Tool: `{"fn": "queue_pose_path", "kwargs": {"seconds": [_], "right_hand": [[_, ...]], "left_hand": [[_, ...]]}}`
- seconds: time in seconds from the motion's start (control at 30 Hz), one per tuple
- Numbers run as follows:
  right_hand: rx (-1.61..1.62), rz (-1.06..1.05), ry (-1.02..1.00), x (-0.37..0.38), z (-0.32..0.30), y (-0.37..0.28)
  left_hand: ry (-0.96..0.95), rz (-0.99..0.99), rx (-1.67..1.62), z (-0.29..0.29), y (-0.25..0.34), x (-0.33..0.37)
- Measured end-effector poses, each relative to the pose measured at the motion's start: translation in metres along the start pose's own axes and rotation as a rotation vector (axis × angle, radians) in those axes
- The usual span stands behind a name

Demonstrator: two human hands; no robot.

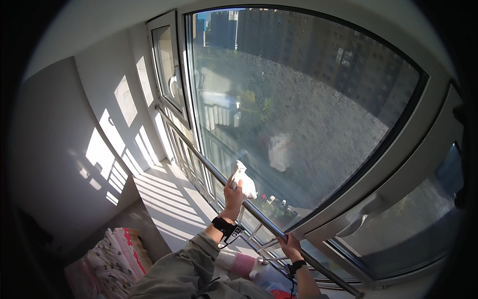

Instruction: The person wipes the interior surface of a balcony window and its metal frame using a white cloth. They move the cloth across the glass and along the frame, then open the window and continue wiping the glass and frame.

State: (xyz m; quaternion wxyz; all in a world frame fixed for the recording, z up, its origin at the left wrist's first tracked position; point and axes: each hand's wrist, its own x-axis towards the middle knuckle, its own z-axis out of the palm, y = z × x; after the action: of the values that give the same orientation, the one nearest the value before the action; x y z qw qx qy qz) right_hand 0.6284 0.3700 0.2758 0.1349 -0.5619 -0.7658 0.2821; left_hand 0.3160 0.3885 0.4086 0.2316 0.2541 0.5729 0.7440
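Note:
My left hand [233, 198] is closed round a bunched white cloth [243, 181], just above the metal railing [196, 152]. Behind the cloth stands the large window pane [298, 114]; I cannot tell whether they touch. A pale reflection shows in the glass to the right of the cloth. Lower and to the right, my right hand [290, 246] grips the top bar of the railing. Each wrist carries a black strap with a small device on it.
A small tilted window [169, 65] with a white handle is at the far left. On the right, another window frame has a white handle [352, 224]. Folded patterned bedding [112, 259] lies lower left. A pink and white item [239, 263] sits below the railing on the sill.

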Motion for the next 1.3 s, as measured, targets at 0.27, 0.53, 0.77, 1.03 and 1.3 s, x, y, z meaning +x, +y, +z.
{"fn": "queue_pose_path", "kwargs": {"seconds": [0.27,0.53,0.77,1.03,1.3], "right_hand": [[-0.202,-0.088,0.224,-0.005,0.016,0.003],[-0.220,-0.094,0.198,-0.007,0.007,-0.008],[-0.259,-0.114,0.221,-0.007,0.004,-0.011],[-0.272,-0.117,0.233,-0.007,0.008,-0.008],[-0.242,-0.110,0.232,-0.007,0.008,-0.007]], "left_hand": [[-0.080,0.734,-0.102,0.096,0.163,0.054],[-0.083,0.987,0.080,0.168,0.204,0.048],[-0.162,1.024,0.392,0.160,0.188,0.013],[-0.171,0.993,0.350,0.147,0.192,0.031],[0.052,0.454,-0.074,0.124,0.168,0.077]]}}
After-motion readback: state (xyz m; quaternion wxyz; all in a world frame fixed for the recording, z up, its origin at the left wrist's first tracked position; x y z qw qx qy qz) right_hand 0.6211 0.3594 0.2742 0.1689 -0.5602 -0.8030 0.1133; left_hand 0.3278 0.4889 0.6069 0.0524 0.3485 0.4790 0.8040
